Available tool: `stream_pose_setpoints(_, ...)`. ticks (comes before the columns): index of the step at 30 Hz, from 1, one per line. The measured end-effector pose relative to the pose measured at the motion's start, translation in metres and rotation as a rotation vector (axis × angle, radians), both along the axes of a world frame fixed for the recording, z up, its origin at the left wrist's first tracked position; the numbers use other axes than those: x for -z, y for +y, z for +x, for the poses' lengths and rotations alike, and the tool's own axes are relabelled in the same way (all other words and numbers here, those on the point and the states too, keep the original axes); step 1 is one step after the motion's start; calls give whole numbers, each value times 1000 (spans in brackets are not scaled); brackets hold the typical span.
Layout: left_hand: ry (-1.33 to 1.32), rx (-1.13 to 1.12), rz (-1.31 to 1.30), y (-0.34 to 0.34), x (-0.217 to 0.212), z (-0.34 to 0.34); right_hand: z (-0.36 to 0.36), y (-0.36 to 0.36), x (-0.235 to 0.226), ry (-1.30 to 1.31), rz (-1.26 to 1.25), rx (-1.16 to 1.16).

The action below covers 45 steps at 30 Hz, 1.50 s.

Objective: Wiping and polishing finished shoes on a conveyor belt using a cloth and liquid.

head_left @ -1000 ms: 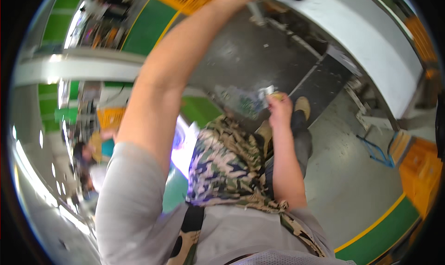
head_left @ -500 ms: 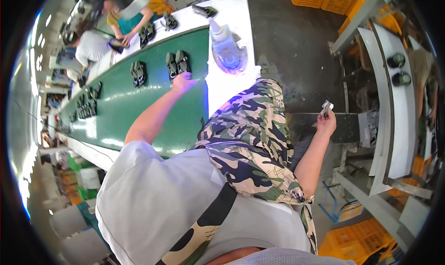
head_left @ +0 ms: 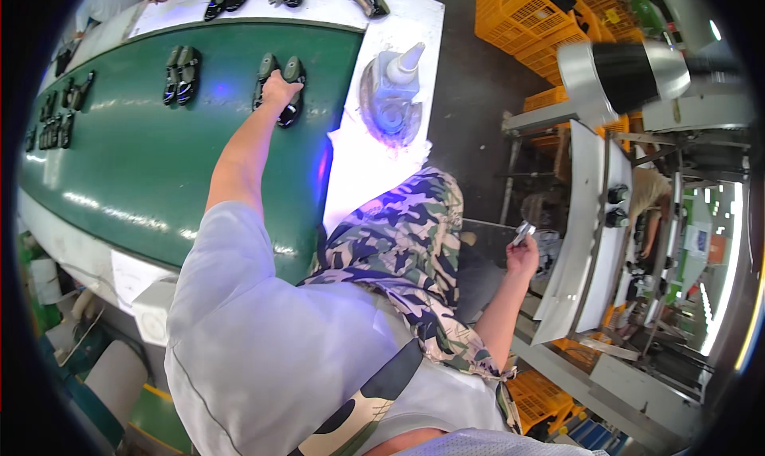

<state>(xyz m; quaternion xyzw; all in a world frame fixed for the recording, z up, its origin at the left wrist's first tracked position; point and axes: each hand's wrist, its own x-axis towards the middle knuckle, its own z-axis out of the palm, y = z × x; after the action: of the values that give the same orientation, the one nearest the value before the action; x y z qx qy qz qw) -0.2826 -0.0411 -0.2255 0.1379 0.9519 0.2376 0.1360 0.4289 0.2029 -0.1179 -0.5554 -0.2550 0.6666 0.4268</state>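
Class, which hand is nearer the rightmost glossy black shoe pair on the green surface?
Left. The left hand touches those shoes; the right hand is well to their right.

To the right of the left fingers (head_left: 278, 79), a bottle (head_left: 393, 88) with a pale nozzle sits on a white table (head_left: 433, 33). Farther right, well ahead of the right fingers (head_left: 527, 243), are stacked yellow crates (head_left: 510, 21). Ahead and to the right of those fingers is a blurred silver-and-black cylinder (head_left: 625, 77). A white shelf (head_left: 586, 241) stands to their right; beyond it, a co-worker's arm (head_left: 653, 231). Nearer the wearer than the right fingers is an orange crate (head_left: 539, 399).
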Motion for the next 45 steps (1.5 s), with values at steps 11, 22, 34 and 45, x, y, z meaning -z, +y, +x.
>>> stream_pose_setpoints(11, 86, 89, -417, 23, -84, -13, -27, -1, -46, -66, 49, 17)
stream_pose_setpoints(22, 160, 1261, -459, -26, -68, 13, -117, 30, -45, -6, 114, -186)
stream_pose_setpoints(34, 121, 1653, -357, -268, -91, 55, -220, 12, -17, 89, 61, -387)
stream_pose_setpoints(45, -139, 144, -506, -171, -34, 59, -239, -19, -35, 91, 90, -350)
